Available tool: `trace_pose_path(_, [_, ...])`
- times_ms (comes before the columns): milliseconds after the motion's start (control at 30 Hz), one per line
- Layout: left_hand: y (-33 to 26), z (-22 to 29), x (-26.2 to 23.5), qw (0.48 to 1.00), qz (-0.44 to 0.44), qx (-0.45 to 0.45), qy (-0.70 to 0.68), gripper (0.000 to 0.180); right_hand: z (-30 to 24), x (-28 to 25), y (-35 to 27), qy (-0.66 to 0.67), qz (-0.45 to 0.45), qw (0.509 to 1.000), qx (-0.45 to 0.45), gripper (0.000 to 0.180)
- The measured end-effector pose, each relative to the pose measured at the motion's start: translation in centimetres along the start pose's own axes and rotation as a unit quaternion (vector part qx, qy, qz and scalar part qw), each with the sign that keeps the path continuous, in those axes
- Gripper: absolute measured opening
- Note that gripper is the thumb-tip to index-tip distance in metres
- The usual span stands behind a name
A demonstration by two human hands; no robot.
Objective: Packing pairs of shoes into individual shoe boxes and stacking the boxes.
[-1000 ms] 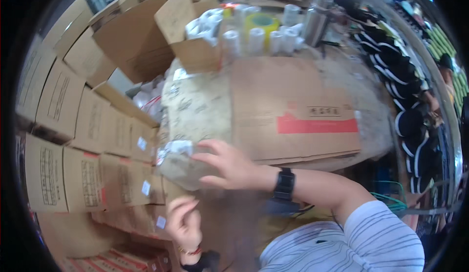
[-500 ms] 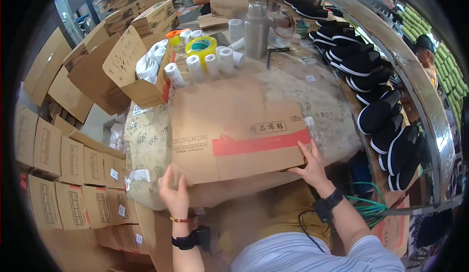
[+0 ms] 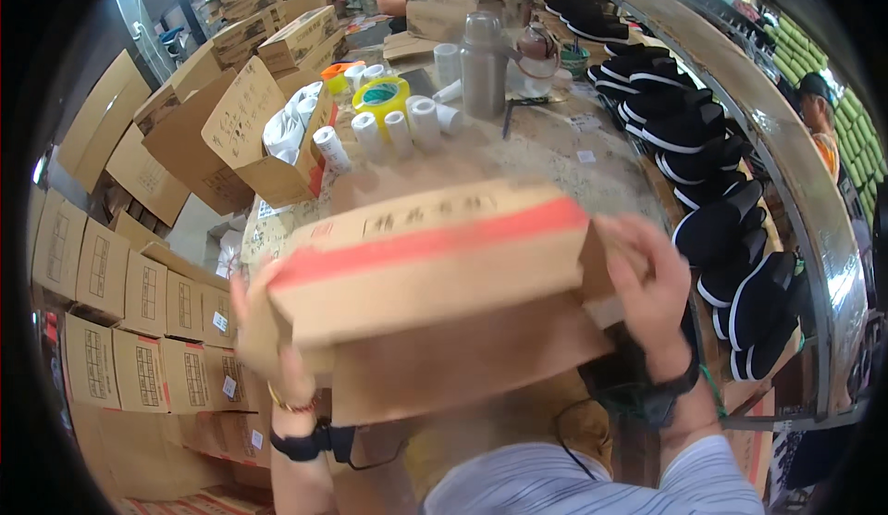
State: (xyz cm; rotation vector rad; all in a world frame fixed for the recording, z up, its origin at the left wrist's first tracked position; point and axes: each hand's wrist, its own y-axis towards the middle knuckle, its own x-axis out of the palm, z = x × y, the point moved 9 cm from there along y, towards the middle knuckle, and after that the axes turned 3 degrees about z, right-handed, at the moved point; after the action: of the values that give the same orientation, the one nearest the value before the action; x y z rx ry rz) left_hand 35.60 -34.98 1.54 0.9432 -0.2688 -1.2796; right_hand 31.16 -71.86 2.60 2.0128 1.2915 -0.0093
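The cardboard box (image 3: 435, 237) was held up in front of the person's body, above the near edge of the table (image 3: 546, 159) – its red-striped side faced upward, its open side faced the person, and a broad brown flap (image 3: 472, 358) hung below. The right hand (image 3: 655, 284) was half closed on the box's right end, with thumb and fingers bent about the edge. The left hand (image 3: 294, 378) held the left end, its fingers along the outside; it was blurred and partly behind the cardboard, so how tightly it gripped could not be made out

Beyond the box, white paper rolls (image 3: 424, 124) stood near a yellow tape roll (image 3: 380, 99), with a metal flask (image 3: 484, 66) to their right. An open carton (image 3: 303, 182) with white paper in it stood to their left – black shoes (image 3: 708, 191) lined the right side, and more boxes (image 3: 139, 372) were stacked at the left
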Motion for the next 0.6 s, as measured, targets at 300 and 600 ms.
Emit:
trace_pose_path(300, [3.2, -10.2, 7.6, 0.845, -0.219, -0.296, -0.386, 0.057, 0.0, 14.0, 3.5, -0.111, -0.162, 0.969, -0.151, 0.018])
trace_pose_path(600, [4.6, -9.2, 8.9, 0.978, -0.146, -0.134, 0.061, 0.105, 2.4, 4.5, 7.5, 0.036, 0.176, 0.972, -0.153, 0.014])
